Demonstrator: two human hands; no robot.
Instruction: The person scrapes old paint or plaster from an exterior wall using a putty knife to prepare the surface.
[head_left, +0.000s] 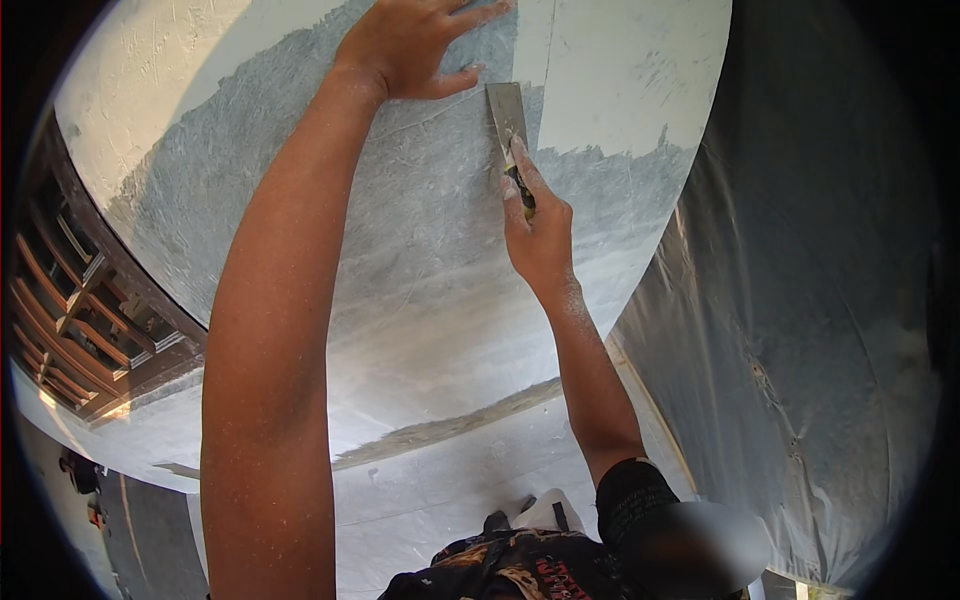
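Before me stands a wall (427, 210) with a rough grey coat and pale cream smooth patches; a fine crack line runs across the grey part near my hands. A metal putty knife (507, 112), its dark handle marked with yellow, is gripped in my right hand (541, 225). Its blade lies at the wall, close to the border of a pale patch, pointing up. My left hand (409, 49) is spread at the wall, up and left of the blade, with its fingers apart and nothing seen in it. White dust coats the right hand and wrist.
Plastic sheeting (795, 300) hangs along the right side. On the left is a window with a brown wooden frame (142, 371) and slats. Below lies a light grey floor (450, 491), with a white object (551, 510) near my feet. Dark items (81, 474) sit at far lower left.
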